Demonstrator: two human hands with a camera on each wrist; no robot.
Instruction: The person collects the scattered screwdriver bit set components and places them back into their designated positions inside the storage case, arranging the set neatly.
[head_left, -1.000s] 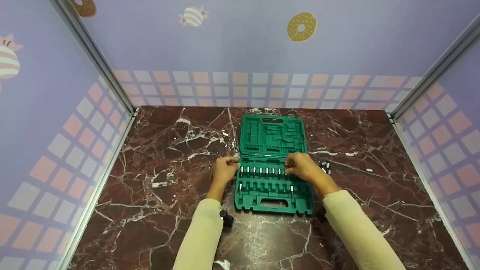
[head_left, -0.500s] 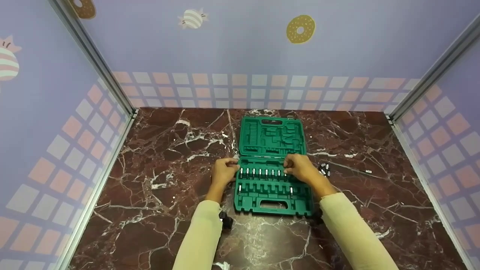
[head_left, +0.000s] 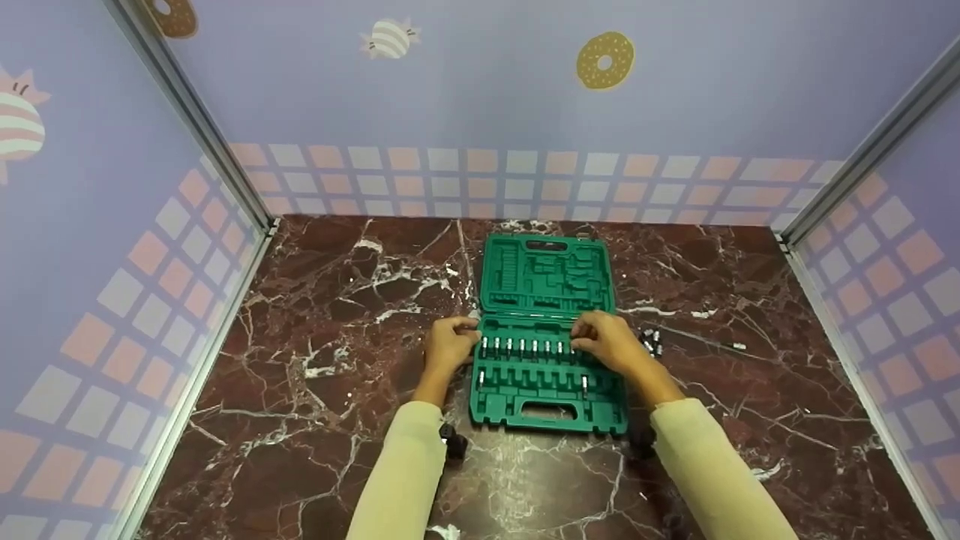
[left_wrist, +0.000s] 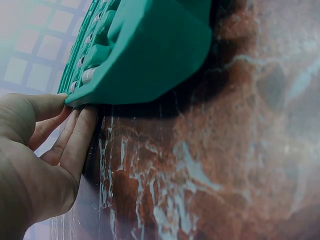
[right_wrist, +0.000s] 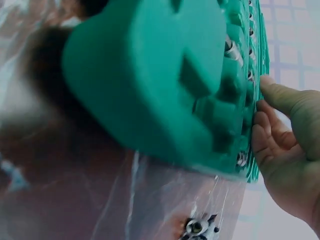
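An open green socket case (head_left: 551, 416) lies on the table, its lid folded back. A row of silver sockets (head_left: 523, 347) fills its upper holders; two more stand in the lower row. My left hand (head_left: 448, 346) holds the case's left edge, thumb on the rim and fingers below it, as the left wrist view shows (left_wrist: 45, 155). My right hand (head_left: 611, 341) is over the row's right end, fingers curled and thumb and fingertips at the last socket (head_left: 574, 351), mostly hidden. In the right wrist view the right hand (right_wrist: 290, 135) reaches in past the case's edge.
Several loose sockets (head_left: 651, 342) lie in a small heap right of the case, beside my right forearm. Another small silver piece (head_left: 739, 346) lies farther right on the marbled table (head_left: 337, 450). Patterned walls (head_left: 480, 90) enclose the back and sides.
My right hand stays at the right end of the socket row, with only slight finger movement. The left hand keeps its place on the case's edge.
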